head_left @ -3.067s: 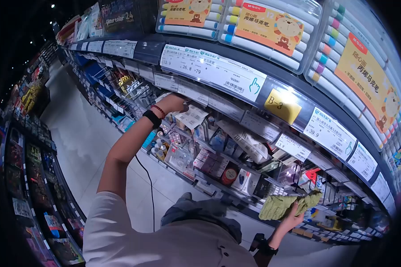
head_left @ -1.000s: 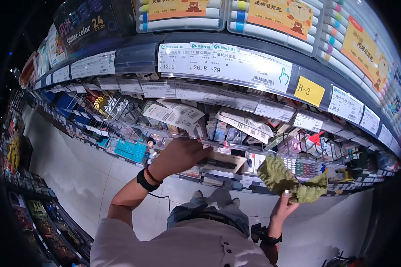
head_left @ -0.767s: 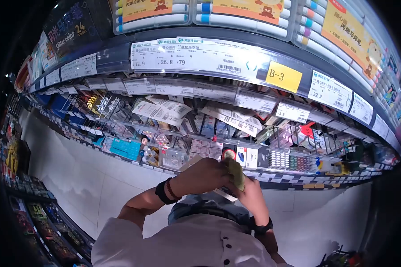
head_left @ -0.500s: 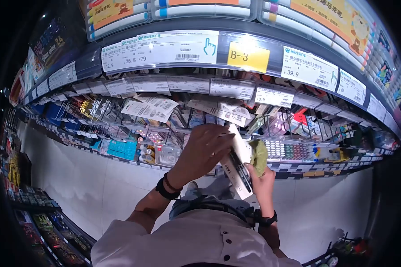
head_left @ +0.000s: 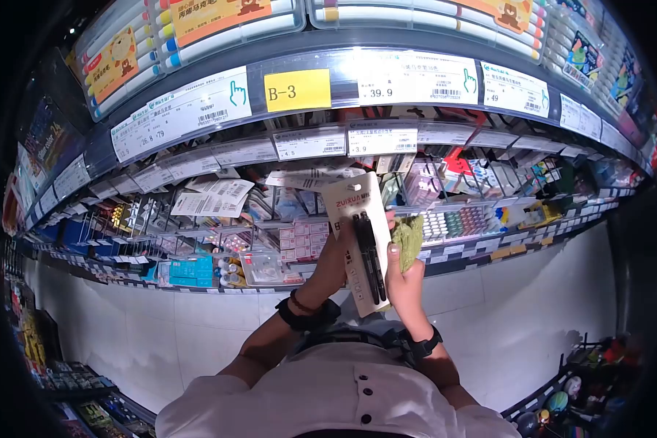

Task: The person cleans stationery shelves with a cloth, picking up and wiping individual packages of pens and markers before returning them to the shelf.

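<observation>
A carded pack of black pens (head_left: pixel 369 248) stands almost upright before my chest, its printed front towards me. My left hand (head_left: pixel 332 259) grips the left edge of the card, with most of its fingers hidden behind it. At the right edge, my right hand (head_left: pixel 407 281) has its thumb up along the pack. A crumpled yellow-green cloth (head_left: pixel 409 241) is also held in my right hand, bulging out above the fingers. The top of the card overlaps the hanging goods on the shelf in this view.
A shelf edge with price labels (head_left: pixel 420 79) and a yellow B-3 tag (head_left: pixel 298 89) crosses in front of me. Boxed marker sets (head_left: pixel 233 25) stand above it. Lower down are white barcode-printed packets (head_left: pixel 212 198) and teal boxes (head_left: pixel 190 271). Pale tiled floor (head_left: pixel 212 321) lies below.
The pen pack has turned to face me and stands more upright. My left hand has moved from over its top to its left edge. The shelf has shifted left in view.
</observation>
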### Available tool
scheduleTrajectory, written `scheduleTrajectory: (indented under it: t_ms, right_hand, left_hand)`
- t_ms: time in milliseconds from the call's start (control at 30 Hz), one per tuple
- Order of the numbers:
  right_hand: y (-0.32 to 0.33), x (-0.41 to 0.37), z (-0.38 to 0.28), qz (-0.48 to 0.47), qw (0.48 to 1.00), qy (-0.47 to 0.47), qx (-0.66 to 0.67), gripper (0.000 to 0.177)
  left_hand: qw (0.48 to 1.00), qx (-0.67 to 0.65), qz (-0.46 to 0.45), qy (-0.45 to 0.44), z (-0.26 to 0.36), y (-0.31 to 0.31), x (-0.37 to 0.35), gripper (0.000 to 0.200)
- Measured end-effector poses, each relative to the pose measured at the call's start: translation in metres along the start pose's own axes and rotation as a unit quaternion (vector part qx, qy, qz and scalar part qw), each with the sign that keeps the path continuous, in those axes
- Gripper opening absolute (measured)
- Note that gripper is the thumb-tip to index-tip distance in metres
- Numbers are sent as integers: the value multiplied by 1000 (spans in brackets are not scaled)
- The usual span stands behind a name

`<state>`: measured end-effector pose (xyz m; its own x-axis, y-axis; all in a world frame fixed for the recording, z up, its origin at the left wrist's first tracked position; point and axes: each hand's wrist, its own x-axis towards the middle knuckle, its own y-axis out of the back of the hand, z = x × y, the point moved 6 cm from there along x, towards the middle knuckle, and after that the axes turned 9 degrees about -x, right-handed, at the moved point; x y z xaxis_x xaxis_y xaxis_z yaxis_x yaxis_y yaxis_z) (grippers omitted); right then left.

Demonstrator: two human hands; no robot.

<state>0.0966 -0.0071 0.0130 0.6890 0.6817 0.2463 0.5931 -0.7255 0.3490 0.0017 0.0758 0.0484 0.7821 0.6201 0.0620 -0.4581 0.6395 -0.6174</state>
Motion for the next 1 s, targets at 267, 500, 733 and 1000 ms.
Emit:
scheduleTrajectory:
  t_ms: [267, 500, 733, 1000]
  right_hand:
    - [66, 4, 7, 162, 964, -25, 210, 57]
    - [-7, -14, -81, -137, 925, 302, -184, 60]
    - [2, 11, -97, -107, 932, 309, -154, 56]
    - [1, 1, -104, -153, 907, 389, -60, 18]
  left_hand:
    - [972, -232, 14, 36, -3, 22, 4, 70]
    - [926, -356, -121, 29, -25, -2, 3, 69]
    - [993, -72, -87, -26, -49, 15, -16, 52]
    - [912, -405, -59, -29, -1, 1, 4, 57]
